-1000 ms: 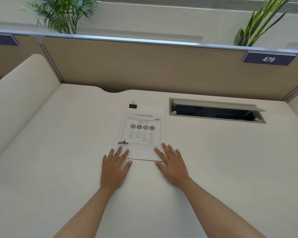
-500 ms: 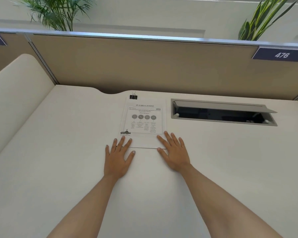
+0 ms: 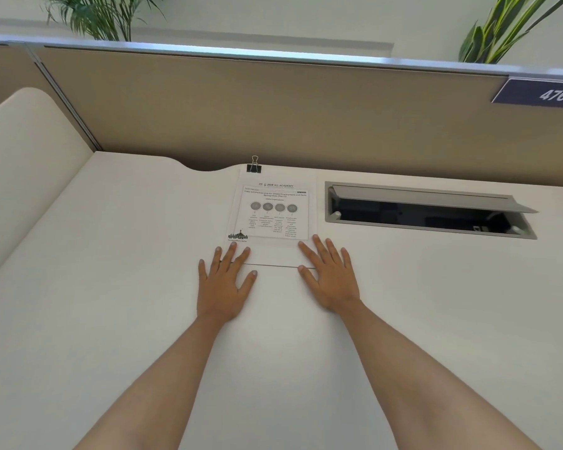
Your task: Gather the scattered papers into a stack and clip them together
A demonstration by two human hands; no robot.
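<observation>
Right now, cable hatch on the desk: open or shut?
Open. The cable hatch has its grey flap tilted up, with the dark cavity visible beneath it.

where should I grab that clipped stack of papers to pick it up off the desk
Probably by the near edge. The stack of papers lies flat on the desk, its binder clip on the far edge by the partition. The left hand and right hand already rest flat at the near corners, so slide fingers under there and pinch from your side.
</observation>
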